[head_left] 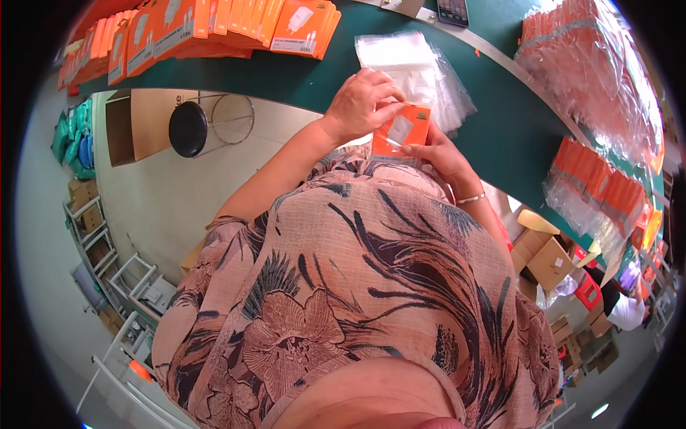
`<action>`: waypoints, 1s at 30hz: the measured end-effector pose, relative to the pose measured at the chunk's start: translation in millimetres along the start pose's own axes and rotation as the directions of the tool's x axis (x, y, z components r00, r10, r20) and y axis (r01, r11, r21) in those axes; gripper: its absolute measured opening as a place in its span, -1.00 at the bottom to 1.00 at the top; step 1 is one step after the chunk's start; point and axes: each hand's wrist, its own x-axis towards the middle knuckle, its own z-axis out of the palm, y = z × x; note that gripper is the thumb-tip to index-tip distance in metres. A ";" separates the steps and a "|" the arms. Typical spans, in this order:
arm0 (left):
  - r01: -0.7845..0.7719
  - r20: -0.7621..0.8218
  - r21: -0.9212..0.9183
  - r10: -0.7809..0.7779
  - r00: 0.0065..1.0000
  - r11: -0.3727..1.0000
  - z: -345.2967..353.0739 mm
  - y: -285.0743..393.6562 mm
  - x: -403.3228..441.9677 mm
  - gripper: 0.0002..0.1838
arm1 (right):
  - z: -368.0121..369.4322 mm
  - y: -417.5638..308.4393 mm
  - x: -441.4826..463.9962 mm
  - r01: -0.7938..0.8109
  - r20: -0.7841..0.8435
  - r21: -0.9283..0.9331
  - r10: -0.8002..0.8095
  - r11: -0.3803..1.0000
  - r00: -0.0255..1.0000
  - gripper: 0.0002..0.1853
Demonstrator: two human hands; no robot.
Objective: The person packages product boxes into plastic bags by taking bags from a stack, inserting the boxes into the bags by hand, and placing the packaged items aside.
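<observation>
An orange charger box (407, 130) with a white charger printed on its front is held close to my body at the table edge. My right hand (444, 156) grips its right side, thumb across the lower front. My left hand (363, 106) is closed at the upper left corner of the box, fingers curled and pressed against it; what lies under the fingertips is hidden. Just beyond the hands, a stack of clear plastic bags (400, 53) lies fanned out on the green table (314, 79).
Rows of orange charger boxes (171, 32) stand at the back left. Bagged orange boxes are piled at the right (589, 71), with another bagged group (600, 182) nearer. A phone (453, 11) lies at the back. A round stool (189, 129) and cardboard box (153, 125) stand left, and a person (629, 311) is far right.
</observation>
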 end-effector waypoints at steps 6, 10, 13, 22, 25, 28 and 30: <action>0.051 -0.014 0.061 -0.051 0.999 0.997 2.7 1.1 13.3 -0.91 | 1.0 -5.1 -9.2 0.003 0.006 -0.100 -0.002 0.995 1.000 -0.28; 0.190 -0.051 -0.018 -0.190 0.980 0.982 7.5 -1.5 9.5 -0.90 | -7.3 7.5 -13.4 -0.036 0.016 -0.093 0.038 0.995 0.999 -0.33; 0.282 -0.043 -0.135 -0.290 0.956 0.950 11.8 0.3 6.1 -0.89 | -8.8 8.7 -13.8 -0.065 -0.008 -0.141 0.064 0.988 0.998 -0.39; 0.248 -0.017 -0.217 -0.258 0.966 0.944 15.7 10.0 6.1 -0.90 | -14.6 -18.6 17.4 0.253 -0.267 -0.238 -0.313 0.938 0.911 -0.64; 0.262 -0.062 -0.203 -0.279 0.958 0.943 18.1 13.0 4.9 -0.90 | -8.4 -15.2 11.3 0.279 -0.355 -0.155 -0.317 0.948 0.879 -0.68; 0.309 -0.058 -0.232 -0.330 0.942 0.922 20.0 15.8 3.5 -0.91 | 0.7 -4.1 4.7 0.306 -0.396 -0.030 -0.293 0.951 0.870 -0.69; 0.312 -0.083 -0.237 -0.339 0.937 0.920 17.9 11.0 4.0 -0.90 | 7.1 8.5 -1.2 0.282 -0.309 -0.109 -0.302 0.953 0.902 -0.70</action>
